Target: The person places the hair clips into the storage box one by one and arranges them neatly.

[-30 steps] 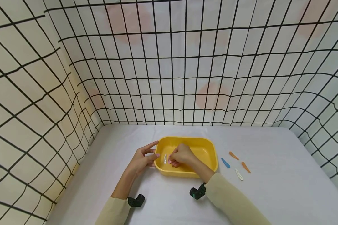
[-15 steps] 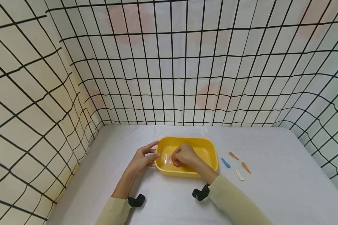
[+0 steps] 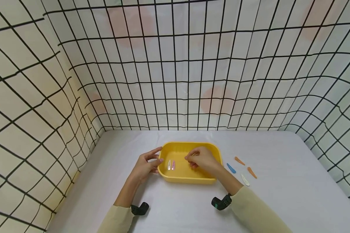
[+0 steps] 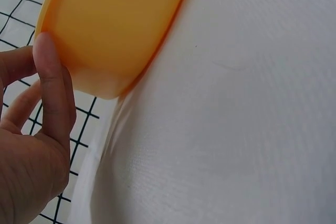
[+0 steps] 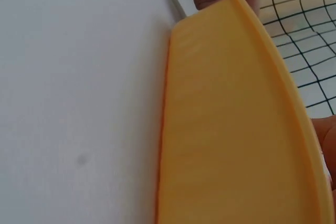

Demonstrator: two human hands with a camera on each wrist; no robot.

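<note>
Both our hands are at the yellow tray [image 3: 189,180]: our left hand [image 3: 145,165] pinches its left end, thumb over the rim, while our right hand [image 3: 204,158] is above the inside, fingers bent and tips close together; we cannot tell whether anything is between them. Inside, near the left end, a pale snap hair clip [image 3: 169,165] lies beside a pink one [image 3: 173,165]. Right of the tray, we see a blue clip [image 3: 231,168], two orange clips [image 3: 252,172] and a white clip [image 3: 245,180] on the white-covered table [image 3: 280,204].

I see a lab-like booth: pale walls [image 3: 181,72] crossed by black grid lines [image 3: 188,60] flank and back a white tabletop [image 3: 178,207].
</note>
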